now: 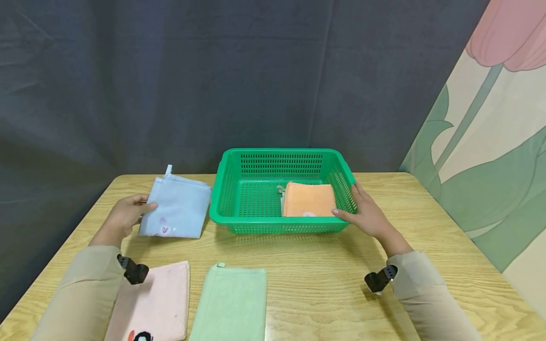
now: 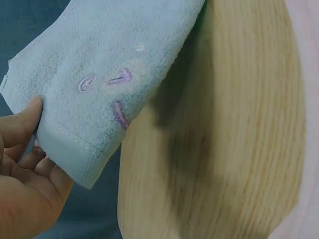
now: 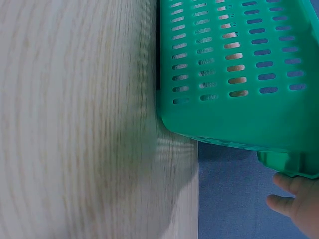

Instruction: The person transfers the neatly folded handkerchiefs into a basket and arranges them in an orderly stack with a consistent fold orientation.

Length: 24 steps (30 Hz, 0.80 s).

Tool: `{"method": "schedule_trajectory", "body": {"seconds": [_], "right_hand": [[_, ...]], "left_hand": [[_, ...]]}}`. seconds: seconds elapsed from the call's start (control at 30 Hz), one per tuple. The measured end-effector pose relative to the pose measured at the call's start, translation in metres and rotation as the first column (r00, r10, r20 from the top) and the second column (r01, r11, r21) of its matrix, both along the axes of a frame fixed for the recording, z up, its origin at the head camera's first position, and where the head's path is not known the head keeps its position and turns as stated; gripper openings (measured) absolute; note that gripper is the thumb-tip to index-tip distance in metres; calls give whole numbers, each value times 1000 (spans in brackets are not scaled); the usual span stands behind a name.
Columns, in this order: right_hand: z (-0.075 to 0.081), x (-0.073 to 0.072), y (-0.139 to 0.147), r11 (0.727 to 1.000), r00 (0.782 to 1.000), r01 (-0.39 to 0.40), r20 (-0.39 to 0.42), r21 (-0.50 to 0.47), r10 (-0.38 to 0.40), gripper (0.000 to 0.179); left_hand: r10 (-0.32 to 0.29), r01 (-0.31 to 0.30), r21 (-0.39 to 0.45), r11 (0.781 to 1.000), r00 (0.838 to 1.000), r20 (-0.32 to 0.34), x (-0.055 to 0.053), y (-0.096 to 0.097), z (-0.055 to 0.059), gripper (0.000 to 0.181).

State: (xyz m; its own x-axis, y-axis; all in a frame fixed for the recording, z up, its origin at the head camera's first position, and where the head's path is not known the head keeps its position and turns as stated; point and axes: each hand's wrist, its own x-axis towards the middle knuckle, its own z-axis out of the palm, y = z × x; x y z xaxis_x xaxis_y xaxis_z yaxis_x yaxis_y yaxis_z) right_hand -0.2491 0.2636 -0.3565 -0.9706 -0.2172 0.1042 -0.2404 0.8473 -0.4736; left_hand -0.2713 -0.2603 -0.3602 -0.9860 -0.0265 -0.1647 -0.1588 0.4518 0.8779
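Note:
A folded light blue towel (image 1: 178, 204) with purple embroidery hangs from my left hand (image 1: 125, 215), left of the green basket. In the left wrist view, the thumb lies on the towel's face near its edge, with the fingers behind. My right hand (image 1: 368, 213) holds the green plastic basket (image 1: 273, 220) by its right side, thumb over the rim at the front corner. The right wrist view catches its fingertips (image 3: 283, 203) at the rim's underside. Inside the basket, toward the right, an orange folded towel (image 1: 310, 200) leans with a pale edge showing behind it.
A pink towel (image 1: 155, 300) with a dark embroidered figure and a light green towel (image 1: 232, 303) lie flat at the front of the wooden table (image 1: 324, 293). Behind the table hangs a dark curtain (image 1: 170, 85); a flower-painted wall (image 1: 503, 156) borders the right side.

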Motion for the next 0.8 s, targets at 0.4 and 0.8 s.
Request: {"method": "schedule_trajectory", "body": {"seconds": [0.4,0.8], "right_hand": [[0,-1,-2,1000,1000,-2,6,-11,2,93],[2,0,-1,1000,1000,1,7,-12,-1,93]], "left_hand": [[30,-27,47,999,998,-61,2,-1,4,56],[76,-68,67,995,991,-112,1,2,14,65]]}}
